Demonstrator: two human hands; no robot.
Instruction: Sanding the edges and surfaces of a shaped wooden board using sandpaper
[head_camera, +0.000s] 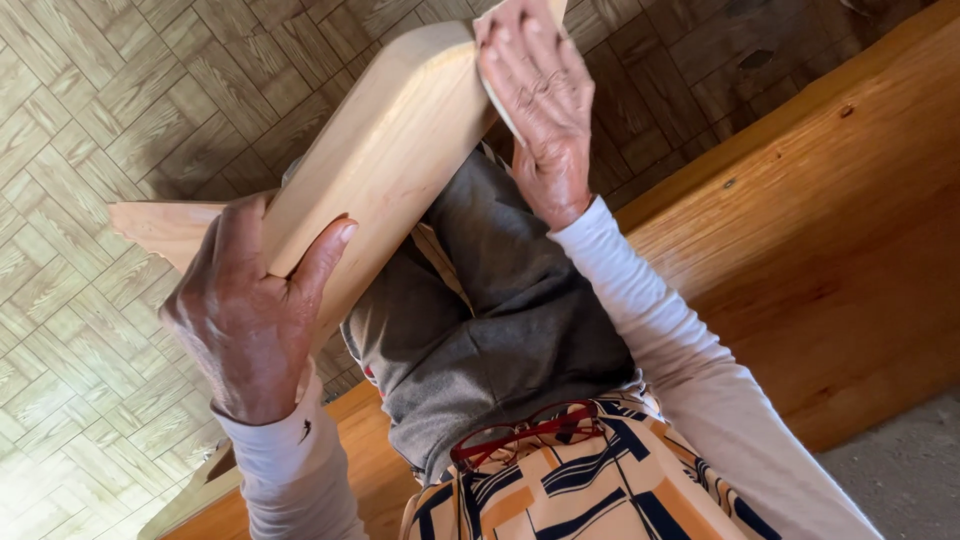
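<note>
A pale wooden piece (390, 150), made of joined boards with a rounded edge, lies tilted over my lap. My left hand (250, 310) grips its near end, thumb on the top face and fingers wrapped round the edge. My right hand (540, 110) presses flat on the far end of the piece, with what looks like a thin sheet under the fingers. A flat board (160, 225) of the same piece juts out to the left behind my left hand.
I sit on a thick varnished wooden bench (830, 250) that runs to the upper right. Red-framed glasses (525, 432) hang at my patterned shirt. Wood-pattern tile floor (100, 100) lies below. A pale wooden strip (195, 490) shows at the lower left.
</note>
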